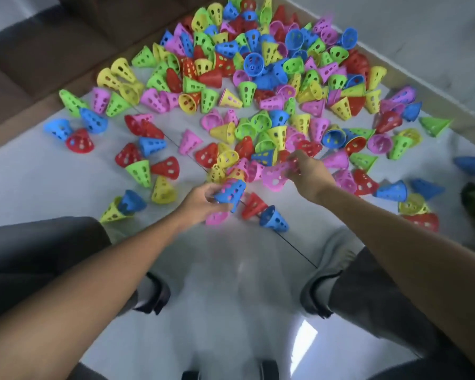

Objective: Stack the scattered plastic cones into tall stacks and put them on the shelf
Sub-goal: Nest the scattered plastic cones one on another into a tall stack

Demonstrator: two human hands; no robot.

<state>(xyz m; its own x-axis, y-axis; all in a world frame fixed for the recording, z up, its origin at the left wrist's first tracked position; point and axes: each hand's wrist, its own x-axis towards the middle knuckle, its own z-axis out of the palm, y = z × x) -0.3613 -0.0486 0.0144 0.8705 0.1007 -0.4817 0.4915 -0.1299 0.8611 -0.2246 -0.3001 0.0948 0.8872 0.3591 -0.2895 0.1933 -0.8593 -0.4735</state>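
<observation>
A person seated over a pale tiled floor (52,171) works with two bare hands at the near edge of a spread of perforated plastic cones (258,78) in five colours: red, blue, green, yellow and pink. The cones number well over a hundred, too many and too overlapped for an exact count, lying on their sides, upright and tipped at every angle, thickest toward the far side and thinner near the person. The left hand (200,201) curls its fingers round one blue cone (231,194), through whose holes pink shows, so that a second cone seems nested inside it; the pair is held just above the floor. The right hand (309,171) pinches the narrow end of one pink cone (276,175) between fingertips and thumb, wide mouth turned toward the left hand, the two held cones near but apart. Just below the left hand lie three loose cones: one pink (217,217), one red (254,205), one blue (274,219). Two forearms and two knees in dark shorts frame the view. A brown sofa (39,50) borders the floor at far left.
</observation>
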